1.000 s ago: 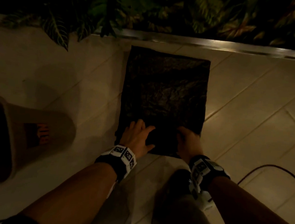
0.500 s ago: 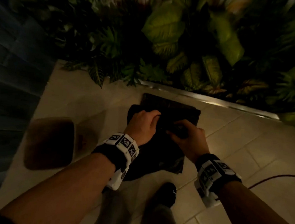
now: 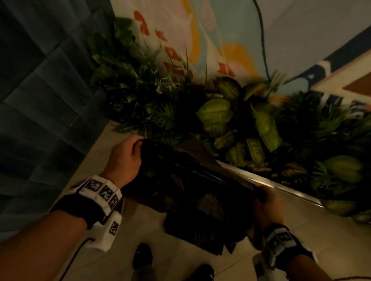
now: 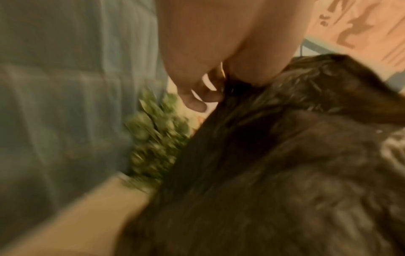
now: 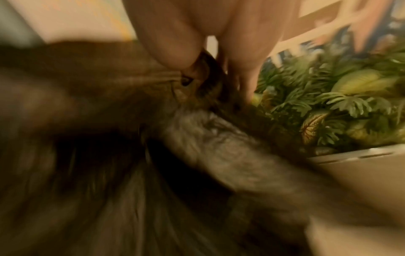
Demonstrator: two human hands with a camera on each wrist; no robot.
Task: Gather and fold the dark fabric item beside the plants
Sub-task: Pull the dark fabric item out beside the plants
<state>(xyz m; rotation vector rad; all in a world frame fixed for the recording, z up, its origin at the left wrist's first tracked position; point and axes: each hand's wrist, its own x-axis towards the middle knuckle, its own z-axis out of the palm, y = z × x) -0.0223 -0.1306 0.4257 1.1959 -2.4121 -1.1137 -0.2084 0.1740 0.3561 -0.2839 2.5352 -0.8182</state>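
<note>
Pale tiled floor (image 3: 318, 244) in dim light, filling the lower middle and lower right of the head view.
Two dark shoes (image 3: 142, 255) stand at the bottom centre; a thin cable (image 3: 355, 278) lies at lower right; a metal edging strip (image 3: 265, 182) borders plants (image 3: 217, 116) above.

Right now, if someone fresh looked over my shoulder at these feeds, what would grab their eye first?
Most likely the dark fabric, lifted off the tiled floor and stretched at the centre between the left hand and right hand, each gripping an end. Next, the bank of green plants just beyond it, against the brightly painted wall. Both wrist views are heavily blurred.
</note>
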